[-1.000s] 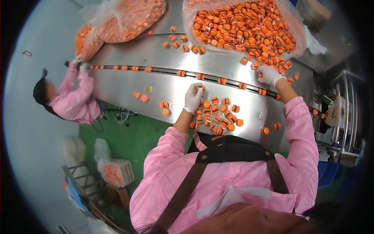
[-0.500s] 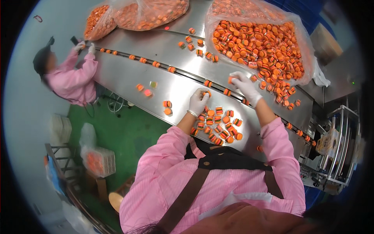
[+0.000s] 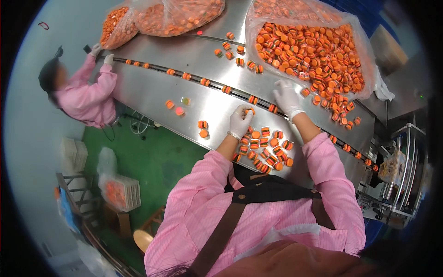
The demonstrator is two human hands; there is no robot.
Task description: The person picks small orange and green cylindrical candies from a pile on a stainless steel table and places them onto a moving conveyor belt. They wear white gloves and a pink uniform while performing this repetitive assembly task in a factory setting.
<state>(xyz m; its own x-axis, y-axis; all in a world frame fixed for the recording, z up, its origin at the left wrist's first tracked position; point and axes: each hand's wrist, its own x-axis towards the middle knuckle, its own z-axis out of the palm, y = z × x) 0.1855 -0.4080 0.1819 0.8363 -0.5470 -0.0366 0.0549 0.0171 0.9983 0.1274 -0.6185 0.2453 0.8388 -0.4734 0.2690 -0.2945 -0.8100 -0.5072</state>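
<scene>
My left hand (image 3: 240, 121), in a white glove, is closed on a small orange burger-shaped candy (image 3: 250, 111) just this side of the conveyor track (image 3: 216, 86). Burger candies (image 3: 253, 99) sit spaced out in a line along that track. My right hand (image 3: 287, 98), also gloved, reaches over the track with its fingers apart; no candy shows in it. Below my left hand lies a loose pile of wrapped burger candies (image 3: 264, 154) on the steel table (image 3: 180, 127). Beyond my right hand, more candies (image 3: 333, 107) spill out of a large clear bag (image 3: 314, 55).
Further full bags (image 3: 177, 18) lie at the far left. Several stray candies (image 3: 203, 124) dot the table. A person in pink (image 3: 87, 99) stands at the track's left end. Machine with metal rails (image 3: 401, 161) at right; white crate (image 3: 127, 191) on the green floor.
The candies on the track have travelled left. The orange candy in my right fingers no longer shows there, and that hand's fingers have opened. My left hand still holds its candy.
</scene>
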